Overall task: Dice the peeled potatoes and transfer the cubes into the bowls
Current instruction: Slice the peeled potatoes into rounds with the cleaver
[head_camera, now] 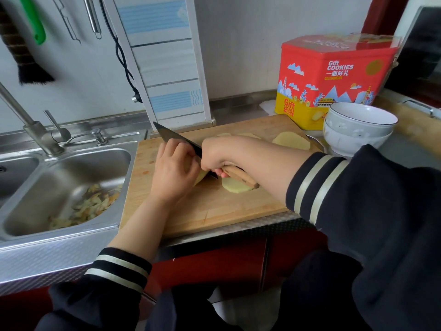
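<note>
Two hands: both mine, at work on the cutting board.
Sink: far left, with potato peelings in its basin.
Left hand: I see it curled over the potato piece, pinning it to the board.
Knife: dark blade slanting down between my hands, edge in the potato piece.
Right hand: wrapped tight around the knife's wooden handle.
Cut slice: flat on the board, just under the handle.
More slices: flat at the board's far right.
Bowls: two white ones, stacked, right of the board.
Cookie tin: red and yellow, behind the bowls.
</note>
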Available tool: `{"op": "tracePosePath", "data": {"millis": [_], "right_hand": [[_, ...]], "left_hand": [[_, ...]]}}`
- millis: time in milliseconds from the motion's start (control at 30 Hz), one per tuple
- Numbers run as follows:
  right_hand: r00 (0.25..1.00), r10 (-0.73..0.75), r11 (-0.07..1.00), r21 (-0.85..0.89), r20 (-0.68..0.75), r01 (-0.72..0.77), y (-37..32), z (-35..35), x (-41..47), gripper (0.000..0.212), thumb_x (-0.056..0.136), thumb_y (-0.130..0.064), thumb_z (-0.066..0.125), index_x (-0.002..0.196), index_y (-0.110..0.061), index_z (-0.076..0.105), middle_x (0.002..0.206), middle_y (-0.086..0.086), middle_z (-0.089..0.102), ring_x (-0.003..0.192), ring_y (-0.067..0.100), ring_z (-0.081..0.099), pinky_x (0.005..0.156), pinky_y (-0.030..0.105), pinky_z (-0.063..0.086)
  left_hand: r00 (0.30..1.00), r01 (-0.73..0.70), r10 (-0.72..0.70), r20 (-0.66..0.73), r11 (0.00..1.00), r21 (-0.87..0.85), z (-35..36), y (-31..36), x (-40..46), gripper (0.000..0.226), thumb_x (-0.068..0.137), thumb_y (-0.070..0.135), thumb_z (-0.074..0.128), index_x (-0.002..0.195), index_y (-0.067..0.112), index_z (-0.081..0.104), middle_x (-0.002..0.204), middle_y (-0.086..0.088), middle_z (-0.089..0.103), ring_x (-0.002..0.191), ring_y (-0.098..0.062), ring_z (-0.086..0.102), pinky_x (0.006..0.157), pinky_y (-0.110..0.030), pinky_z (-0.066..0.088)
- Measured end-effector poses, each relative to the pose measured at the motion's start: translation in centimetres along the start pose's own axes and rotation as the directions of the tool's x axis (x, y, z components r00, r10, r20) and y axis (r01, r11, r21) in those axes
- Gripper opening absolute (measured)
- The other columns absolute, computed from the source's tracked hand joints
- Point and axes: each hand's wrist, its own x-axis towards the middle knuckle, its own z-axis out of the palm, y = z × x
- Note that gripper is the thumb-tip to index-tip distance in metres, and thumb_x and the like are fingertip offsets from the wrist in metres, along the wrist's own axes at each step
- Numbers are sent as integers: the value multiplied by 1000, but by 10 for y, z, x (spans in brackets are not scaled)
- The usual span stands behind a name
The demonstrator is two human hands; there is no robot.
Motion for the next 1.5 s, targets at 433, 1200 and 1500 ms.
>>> {"op": "tracePosePath", "data": {"millis": [433, 1200, 1500], "right_hand": [[990, 137, 936, 331, -29, -120, 23, 1, -5, 10, 86, -4, 47, 86, 3, 55, 71, 18, 53, 62, 25, 46, 53, 30, 41], [915, -91, 979, -205, -394, 9, 152, 9, -93, 52, 79, -63, 65, 104, -30, 32, 91, -11, 58, 81, 16, 58, 58, 28, 35], [868, -230, 933, -355, -440, 67, 156, 16, -95, 58, 76, -67, 63, 97, -30, 23, 70, -15, 39, 72, 13, 48, 60, 31, 36]], "left_hand": [[998, 26, -26, 56, 1000, 11, -7, 7, 0, 12, 85, 19, 57, 90, 8, 59, 95, -6, 54, 91, -19, 40, 79, -22, 29], [946, 322, -296, 130, 894, -311, -56, 62, 75, 33, 92, 30, 65, 123, 23, 56, 125, 10, 57, 117, -4, 51, 102, -24, 40], [568, -30, -24, 822, 998, 49, -5, 113, 77, 97, 76, 59, 72, 153, 29, 20, 156, 5, 24, 144, -17, 22, 116, -36, 22]]}}
